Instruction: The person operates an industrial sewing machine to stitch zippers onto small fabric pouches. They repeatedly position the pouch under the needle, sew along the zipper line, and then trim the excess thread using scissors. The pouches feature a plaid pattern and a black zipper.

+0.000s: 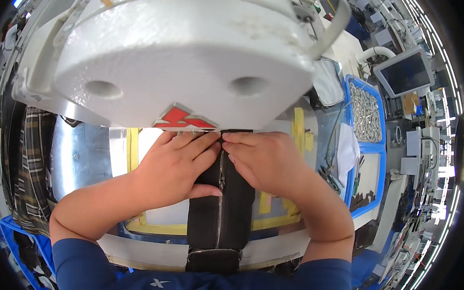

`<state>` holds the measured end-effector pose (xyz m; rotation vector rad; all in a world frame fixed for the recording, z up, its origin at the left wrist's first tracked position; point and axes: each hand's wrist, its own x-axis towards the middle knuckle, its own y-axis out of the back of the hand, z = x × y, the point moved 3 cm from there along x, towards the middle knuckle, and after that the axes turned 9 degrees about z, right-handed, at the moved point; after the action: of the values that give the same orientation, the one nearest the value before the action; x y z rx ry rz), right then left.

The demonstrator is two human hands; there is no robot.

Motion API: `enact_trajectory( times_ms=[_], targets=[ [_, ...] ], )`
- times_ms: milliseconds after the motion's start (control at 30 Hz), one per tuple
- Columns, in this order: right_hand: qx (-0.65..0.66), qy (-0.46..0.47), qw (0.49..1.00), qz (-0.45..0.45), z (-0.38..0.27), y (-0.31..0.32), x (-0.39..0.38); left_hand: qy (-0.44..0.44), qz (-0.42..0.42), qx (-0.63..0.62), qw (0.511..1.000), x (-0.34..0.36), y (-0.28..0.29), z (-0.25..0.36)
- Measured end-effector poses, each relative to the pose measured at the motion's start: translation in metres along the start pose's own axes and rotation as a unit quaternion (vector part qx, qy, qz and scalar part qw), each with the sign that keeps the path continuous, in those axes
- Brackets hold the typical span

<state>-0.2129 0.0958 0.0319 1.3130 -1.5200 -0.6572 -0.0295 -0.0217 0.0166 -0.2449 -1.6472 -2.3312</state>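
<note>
A long black fabric piece [203, 217] with a silver metal zipper [219, 218] down its middle runs from my body to beneath a white sewing machine head [178, 63]. My left hand [176, 165] lies flat on its left half, fingertips at the zipper's far end, thumb apart and resting on the zipper. From the other side, my right hand [265, 160] has its fingers pressed together on the fabric beside the zipper. Both sets of fingertips nearly meet just below the machine's front edge. The head hides the needle area and the fabric's far end.
Yellow tape [159, 228] borders the white work surface. At right stand blue trays [384, 121], one with many metal pieces, near a white cloth [347, 151]. A screen [405, 71] is farther right. Plaid fabric [34, 166] hangs at left above a blue crate [10, 230].
</note>
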Motion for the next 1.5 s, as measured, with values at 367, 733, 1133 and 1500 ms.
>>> enact_trajectory(
  times_ms=[367,733,1133,1500],
  targets=[
    [-0.028,-0.027,0.999,-0.028,-0.007,0.001,0.003,-0.015,0.009,0.031,0.999,-0.001,0.002,0.002],
    [-0.023,-0.033,0.999,0.011,-0.018,-0.020,0.021,0.051,-0.002,0.046,0.998,-0.003,0.018,-0.004],
    [-0.055,-0.035,0.998,-0.003,-0.024,-0.024,0.022,0.041,0.016,0.059,0.997,-0.003,0.014,-0.003],
    [-0.056,-0.039,0.998,-0.003,-0.027,-0.023,0.021,0.050,-0.006,0.033,0.998,-0.003,0.011,-0.004]
  ],
)
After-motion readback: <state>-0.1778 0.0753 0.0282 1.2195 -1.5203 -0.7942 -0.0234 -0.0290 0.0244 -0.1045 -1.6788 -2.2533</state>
